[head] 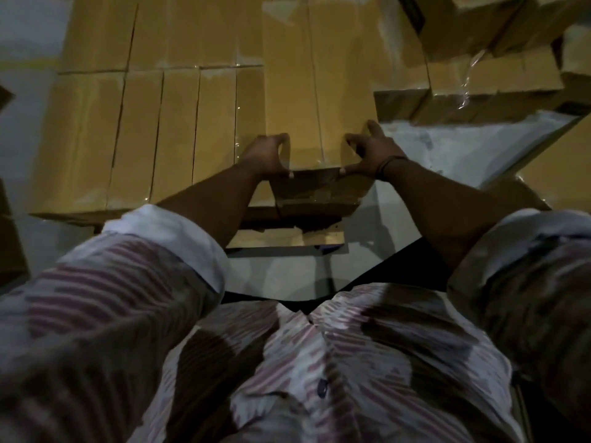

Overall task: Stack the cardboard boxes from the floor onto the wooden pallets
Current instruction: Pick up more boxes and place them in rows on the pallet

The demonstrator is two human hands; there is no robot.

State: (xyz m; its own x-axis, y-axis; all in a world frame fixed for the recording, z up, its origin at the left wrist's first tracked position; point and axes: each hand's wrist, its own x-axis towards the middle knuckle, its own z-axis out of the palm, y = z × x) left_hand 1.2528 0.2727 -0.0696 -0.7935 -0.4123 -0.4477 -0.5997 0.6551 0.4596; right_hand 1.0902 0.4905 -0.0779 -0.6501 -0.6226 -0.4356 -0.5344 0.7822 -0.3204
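A long taped cardboard box [319, 91] lies on top of the stack, at its right end. My left hand [267, 155] grips the near left corner of this box, fingers curled over the top edge. My right hand [367, 151] grips the near right corner, thumb on the front face. Beside it, to the left, several similar boxes [137, 135] stand packed side by side in rows. A strip of the wooden pallet [287, 239] shows under the stack's near edge.
More cardboard boxes [473, 75] lie in a loose heap at the upper right, with another box [556, 164] at the right edge. Pale floor [447, 148] shows between the stack and that heap. My striped shirt fills the lower part of the view.
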